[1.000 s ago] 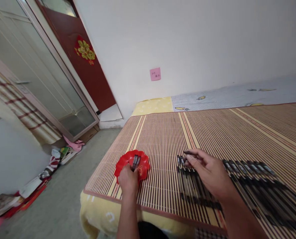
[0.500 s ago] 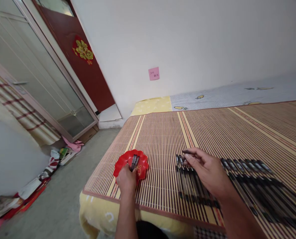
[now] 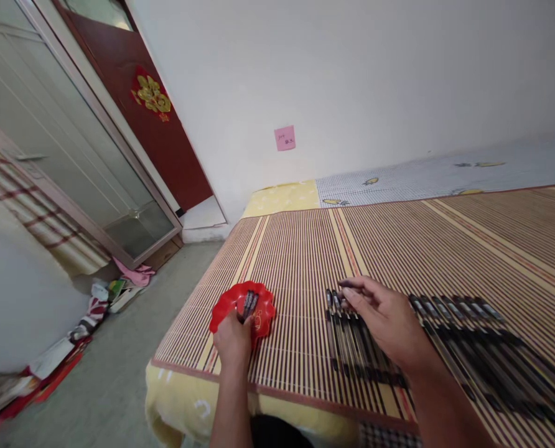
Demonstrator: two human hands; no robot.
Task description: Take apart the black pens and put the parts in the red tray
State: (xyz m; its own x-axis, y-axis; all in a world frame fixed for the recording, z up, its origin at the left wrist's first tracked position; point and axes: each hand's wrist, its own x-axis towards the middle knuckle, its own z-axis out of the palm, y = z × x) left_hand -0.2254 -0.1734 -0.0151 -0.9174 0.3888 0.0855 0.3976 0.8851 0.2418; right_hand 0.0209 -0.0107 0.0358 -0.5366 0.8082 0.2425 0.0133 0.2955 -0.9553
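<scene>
A red scalloped plate (image 3: 264,316) lies on the striped bamboo mat (image 3: 399,242) near the bed's front left corner, with two dark pens (image 3: 248,304) in it. My left hand (image 3: 233,339) is closed on the plate's near rim. To the right, a long row of dark pens (image 3: 464,339) lies side by side on the mat. My right hand (image 3: 387,320) rests over the left end of that row, fingers curled, and pinches one pen (image 3: 347,283) between thumb and forefinger.
The bed's yellow sheet edge (image 3: 188,398) drops to a grey floor (image 3: 114,379) on the left. Clutter of clothes and papers (image 3: 95,308) lies by a glass door (image 3: 63,155). A dark red door (image 3: 142,99) and a pink note (image 3: 284,138) on the white wall are behind.
The view has drifted slightly, so everything sits a little further left. Both hands hold the same poses; nothing was picked up or released.
</scene>
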